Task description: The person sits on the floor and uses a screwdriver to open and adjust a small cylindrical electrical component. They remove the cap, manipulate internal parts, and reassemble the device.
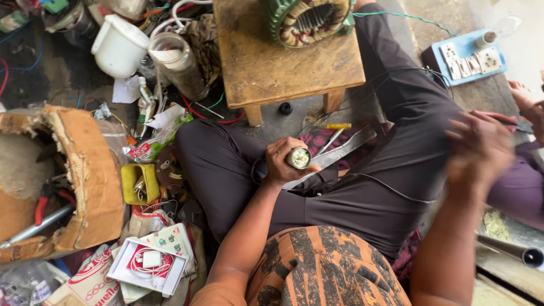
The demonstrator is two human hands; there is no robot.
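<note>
My left hand point(283, 161) is closed around a small silver torch point(298, 157), its round lens facing up, held over my left knee. A thin black wire point(391, 190) runs from it across my dark trousers. My right hand point(479, 147) is blurred with motion over my right thigh, fingers spread, and seems to hold nothing. A yellow-handled screwdriver point(334, 127) and a flat grey metal strip point(345, 150) lie on the floor between my legs.
A low wooden stool point(266, 62) carries a green motor stator point(306, 20). A torn cardboard box point(85, 175) with pliers sits left, amid a white bucket point(118, 48), jar and packets. A blue socket board point(467, 56) lies right, by another person's foot point(524, 99).
</note>
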